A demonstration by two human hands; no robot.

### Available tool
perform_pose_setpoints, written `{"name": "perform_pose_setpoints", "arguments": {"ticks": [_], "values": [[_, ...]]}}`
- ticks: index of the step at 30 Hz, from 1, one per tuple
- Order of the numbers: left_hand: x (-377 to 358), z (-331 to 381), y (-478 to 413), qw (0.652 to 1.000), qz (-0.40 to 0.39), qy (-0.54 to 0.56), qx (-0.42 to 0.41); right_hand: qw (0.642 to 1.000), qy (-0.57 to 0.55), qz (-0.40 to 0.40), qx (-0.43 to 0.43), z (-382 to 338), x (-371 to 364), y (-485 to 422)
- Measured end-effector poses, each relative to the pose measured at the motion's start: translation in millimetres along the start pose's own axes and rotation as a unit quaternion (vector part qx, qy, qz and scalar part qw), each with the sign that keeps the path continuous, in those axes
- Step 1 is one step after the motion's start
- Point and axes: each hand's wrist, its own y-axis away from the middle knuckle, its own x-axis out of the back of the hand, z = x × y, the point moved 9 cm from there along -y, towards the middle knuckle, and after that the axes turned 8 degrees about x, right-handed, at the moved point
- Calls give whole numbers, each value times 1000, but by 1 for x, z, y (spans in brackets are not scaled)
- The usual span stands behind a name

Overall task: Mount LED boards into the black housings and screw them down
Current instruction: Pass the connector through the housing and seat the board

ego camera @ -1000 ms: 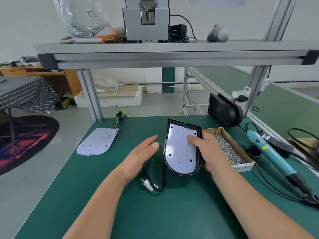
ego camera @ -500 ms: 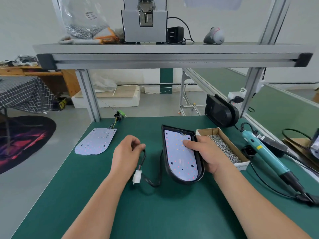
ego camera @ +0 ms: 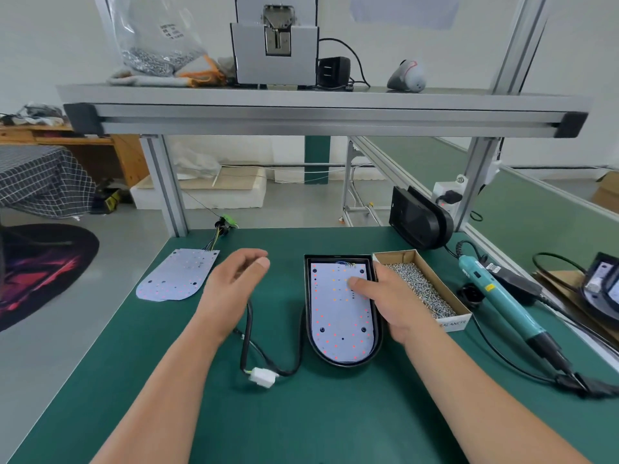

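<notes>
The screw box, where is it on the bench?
In the head view, the screw box sits right of the black housing, left of the teal screwdriver.

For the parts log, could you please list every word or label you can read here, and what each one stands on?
"BALANCE", first letter unclear: white front wall of the cardboard screw box.
Dark print on the clear plastic bag: too blurred to read.
Yellow and dark stickers on the teal screwdriver: too small to read.
</notes>
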Motion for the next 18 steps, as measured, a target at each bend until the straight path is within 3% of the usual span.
{"name": "perform_pose_setpoints", "arguments": {"ticks": [3, 6, 14, 16, 18], "values": [[-20, 4, 11, 987, -91, -132, -12, 999, -47, 24, -3, 1, 5, 3], [-26, -5, 13, 969, -127, -210, 23, 992, -119, 43, -14, 1, 8, 9], [-67, -1, 16, 940, -102, -325, 18, 972, -234, 9, 25, -13, -14, 24], [-72, 0, 14, 949, -102, -299, 10, 972, -233, -7, 32, -15, -17, 26], [-61, 1, 10, 968, -44, -246, 20, 973, -226, -23, 37, -17, -17, 26]]}}
